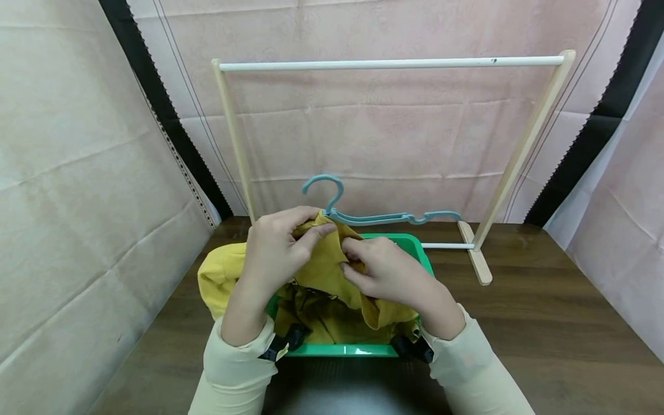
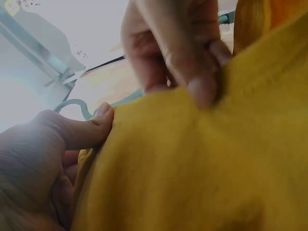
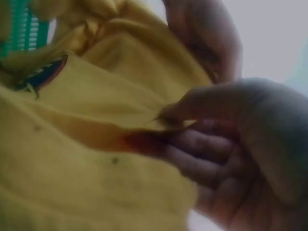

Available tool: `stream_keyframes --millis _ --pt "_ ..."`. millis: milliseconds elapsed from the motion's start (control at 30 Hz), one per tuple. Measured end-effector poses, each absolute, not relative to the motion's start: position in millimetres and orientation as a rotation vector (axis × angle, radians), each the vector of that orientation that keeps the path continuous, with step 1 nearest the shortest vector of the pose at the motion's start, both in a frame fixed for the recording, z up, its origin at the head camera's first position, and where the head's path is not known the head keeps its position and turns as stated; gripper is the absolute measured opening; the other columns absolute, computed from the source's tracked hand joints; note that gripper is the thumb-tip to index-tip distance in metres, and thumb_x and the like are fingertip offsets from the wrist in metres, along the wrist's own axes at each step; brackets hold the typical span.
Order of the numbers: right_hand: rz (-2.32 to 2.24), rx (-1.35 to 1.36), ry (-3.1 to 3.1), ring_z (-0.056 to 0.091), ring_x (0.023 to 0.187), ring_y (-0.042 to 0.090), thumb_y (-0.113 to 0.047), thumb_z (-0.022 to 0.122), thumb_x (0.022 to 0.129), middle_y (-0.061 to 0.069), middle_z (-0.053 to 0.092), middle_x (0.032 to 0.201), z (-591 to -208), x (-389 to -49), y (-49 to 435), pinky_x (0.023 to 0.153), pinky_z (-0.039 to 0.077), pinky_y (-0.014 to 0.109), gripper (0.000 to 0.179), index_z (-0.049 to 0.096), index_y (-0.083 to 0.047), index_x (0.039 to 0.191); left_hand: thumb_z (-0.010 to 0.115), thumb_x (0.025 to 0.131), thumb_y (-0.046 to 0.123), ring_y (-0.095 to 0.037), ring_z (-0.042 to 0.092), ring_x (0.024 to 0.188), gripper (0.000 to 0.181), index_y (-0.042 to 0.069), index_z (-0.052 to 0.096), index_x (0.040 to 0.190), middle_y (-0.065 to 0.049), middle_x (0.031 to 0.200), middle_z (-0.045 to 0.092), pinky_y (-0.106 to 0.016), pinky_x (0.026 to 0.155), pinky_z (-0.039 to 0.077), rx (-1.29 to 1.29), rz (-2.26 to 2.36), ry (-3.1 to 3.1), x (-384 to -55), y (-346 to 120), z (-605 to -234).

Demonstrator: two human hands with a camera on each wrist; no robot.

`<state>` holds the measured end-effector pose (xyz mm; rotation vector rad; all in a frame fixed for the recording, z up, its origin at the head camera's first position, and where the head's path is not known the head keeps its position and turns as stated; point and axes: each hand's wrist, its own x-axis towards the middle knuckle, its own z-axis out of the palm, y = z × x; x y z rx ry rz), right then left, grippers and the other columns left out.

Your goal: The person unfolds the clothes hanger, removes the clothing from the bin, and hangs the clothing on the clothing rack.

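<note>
Both hands work on a yellow shirt (image 1: 323,265) bunched over a green basket (image 1: 342,350). The left hand (image 1: 282,245) pinches the cloth between thumb and fingers, right below the hook of a blue hanger (image 1: 373,219). That hanger's right arm is bare, while its left part is hidden by the cloth and the hand. My right hand (image 1: 386,271) pinches a fold of the shirt (image 3: 91,159) lower and to the right. A dark blue patch with a red edge (image 3: 45,74) shows on the cloth in the right wrist view.
A rack with a white top bar (image 1: 389,63) and pale wooden posts (image 1: 526,150) stands behind the basket on a brown wooden table (image 1: 544,323). Light fabric walls (image 1: 93,173) with black strips close in the sides and back.
</note>
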<state>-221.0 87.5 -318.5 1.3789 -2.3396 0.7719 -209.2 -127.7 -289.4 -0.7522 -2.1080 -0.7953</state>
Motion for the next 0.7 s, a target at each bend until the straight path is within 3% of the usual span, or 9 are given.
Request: stream_keyframes --millis 233,333,400,500,600,700 --pt "0.907 1.635 -2.302 0.031 0.051 -0.001 -0.009 0.053 0.105 -0.01 0.037 0.067 -317.0 -228.1 101.7 0.05 0.032 0.02 0.002 0.051 -0.008 0.104 0.077 0.091 0.031 -0.006 0.034 0.046 0.014 0.019 0.079 0.098 0.014 0.079 0.068 -0.026 0.043 0.03 -0.746 -0.873 -2.083 -209.5 -137.9 -285.9" --pt "0.919 1.677 -2.318 0.035 0.052 0.0 -0.006 0.049 0.106 -0.008 0.039 0.07 -318.4 -230.1 101.9 0.051 0.034 0.02 0.003 0.05 -0.008 0.108 0.078 0.09 0.029 -0.005 0.036 0.047 0.013 0.018 0.079 0.097 0.013 0.08 0.07 -0.024 0.044 0.032 -0.743 -0.901 -2.063 -208.5 -140.8 -284.5" --pt "0.971 1.703 -2.383 0.046 0.055 0.0 -0.006 0.045 0.107 -0.007 0.048 0.073 -319.4 -230.3 101.2 0.053 0.041 0.019 0.006 0.049 -0.009 0.11 0.078 0.09 0.028 -0.006 0.037 0.048 0.012 0.018 0.079 0.096 0.012 0.079 0.069 -0.023 0.044 0.031 -0.733 -0.913 -2.047 -208.1 -143.9 -283.4" --pt "0.999 1.719 -2.527 0.053 0.057 0.003 -0.013 0.046 0.108 -0.006 0.057 0.076 -319.9 -229.8 104.8 0.056 0.047 0.02 0.009 0.054 -0.012 0.11 0.078 0.09 0.024 -0.006 0.036 0.047 0.009 0.017 0.079 0.095 0.011 0.074 0.066 -0.023 0.044 0.029 -0.706 -0.956 -2.02 -208.0 -152.0 -282.2" --pt "0.952 1.686 -2.662 0.047 0.052 0.001 -0.029 0.05 0.108 -0.012 0.051 0.067 -316.7 -228.4 116.2 0.054 0.044 0.02 0.02 0.061 -0.018 0.095 0.078 0.09 0.019 -0.008 0.034 0.046 0.006 0.015 0.079 0.094 0.01 0.065 0.058 -0.023 0.043 0.026 -0.675 -0.973 -2.001 -208.2 -162.8 -280.6" --pt "0.9 1.64 -2.688 0.031 0.048 -0.002 -0.04 0.056 0.104 -0.015 0.033 0.06 -308.3 -225.5 133.0 0.05 0.034 0.019 0.035 0.055 -0.022 0.074 0.079 0.089 0.017 -0.008 0.033 0.046 0.006 0.014 0.079 0.094 0.009 0.066 0.06 -0.023 0.043 0.025 -0.662 -0.973 -1.997 -208.9 -171.5 -278.9"
